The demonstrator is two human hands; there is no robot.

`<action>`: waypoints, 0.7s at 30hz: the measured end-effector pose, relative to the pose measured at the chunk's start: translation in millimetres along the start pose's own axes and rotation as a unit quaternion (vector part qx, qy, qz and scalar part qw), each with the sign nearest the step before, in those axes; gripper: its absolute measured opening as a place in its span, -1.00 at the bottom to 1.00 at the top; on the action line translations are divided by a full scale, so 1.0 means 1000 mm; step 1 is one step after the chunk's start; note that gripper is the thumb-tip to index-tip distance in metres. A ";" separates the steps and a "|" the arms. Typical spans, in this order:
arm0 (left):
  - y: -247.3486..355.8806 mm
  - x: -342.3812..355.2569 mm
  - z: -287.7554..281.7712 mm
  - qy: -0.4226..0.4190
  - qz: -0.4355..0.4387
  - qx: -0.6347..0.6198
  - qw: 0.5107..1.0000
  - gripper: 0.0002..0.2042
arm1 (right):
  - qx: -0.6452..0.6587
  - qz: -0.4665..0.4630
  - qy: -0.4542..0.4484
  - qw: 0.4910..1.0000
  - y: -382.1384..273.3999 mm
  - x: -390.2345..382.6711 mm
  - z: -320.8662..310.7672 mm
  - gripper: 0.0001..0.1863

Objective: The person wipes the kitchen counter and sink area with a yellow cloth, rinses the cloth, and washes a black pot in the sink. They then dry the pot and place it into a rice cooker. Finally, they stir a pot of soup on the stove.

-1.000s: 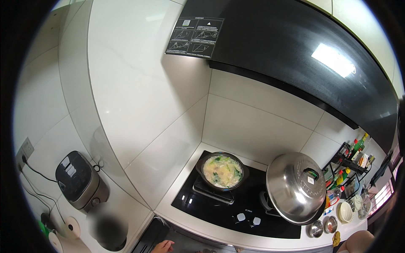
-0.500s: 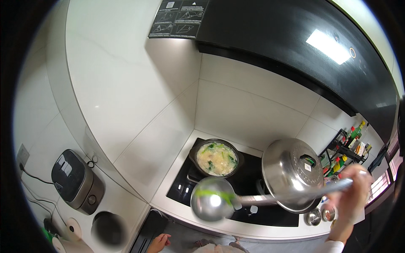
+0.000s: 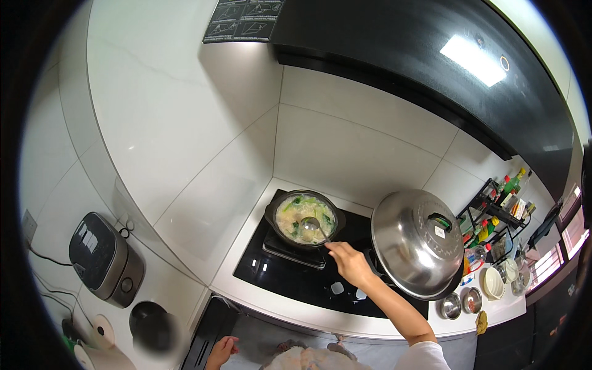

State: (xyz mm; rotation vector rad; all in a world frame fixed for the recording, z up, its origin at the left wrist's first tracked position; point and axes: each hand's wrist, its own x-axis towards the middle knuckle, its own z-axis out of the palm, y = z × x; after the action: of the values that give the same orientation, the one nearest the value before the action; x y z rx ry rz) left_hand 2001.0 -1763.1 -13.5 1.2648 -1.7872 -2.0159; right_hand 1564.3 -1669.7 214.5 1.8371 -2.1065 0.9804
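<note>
A metal ladle dips into a dark pot of pale, thick food with green leaves. My right hand is closed around the ladle's handle, just beyond the pot's near right rim. The pot stands at the back left of the black cooktop. Low in the view, in front of the counter, my left hand hangs with loosely bent fingers and nothing visible in it.
A big domed steel lid covers the cooktop's right side. Farther right are small steel bowls, a white basket and a bottle rack. A rice cooker stands left. The black hood hangs above.
My right hand has come down and leftward, taking the ladle from high in front of the cooktop into the pot. The whole view has shifted slightly.
</note>
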 end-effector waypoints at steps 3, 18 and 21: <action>0.002 -0.008 0.000 0.000 -0.012 -0.003 1.000 -0.68 | -0.033 -0.054 -0.037 0.997 0.011 -0.006 0.023 -0.72; 0.026 -0.026 0.012 0.005 -0.039 -0.002 0.999 -0.68 | -0.116 0.235 -0.227 0.938 0.054 -0.099 0.048 -0.33; 0.023 -0.023 0.010 -0.010 -0.043 0.004 0.999 -0.67 | -0.131 0.172 -0.339 0.916 0.063 -0.117 0.060 -0.38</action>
State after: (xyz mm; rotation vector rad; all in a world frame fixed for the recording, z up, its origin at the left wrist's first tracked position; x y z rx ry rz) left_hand 1999.5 -1747.3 16.5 1.3520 -1.7806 -2.0745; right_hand 1548.1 -1607.1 83.6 1.8701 -2.8498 0.0515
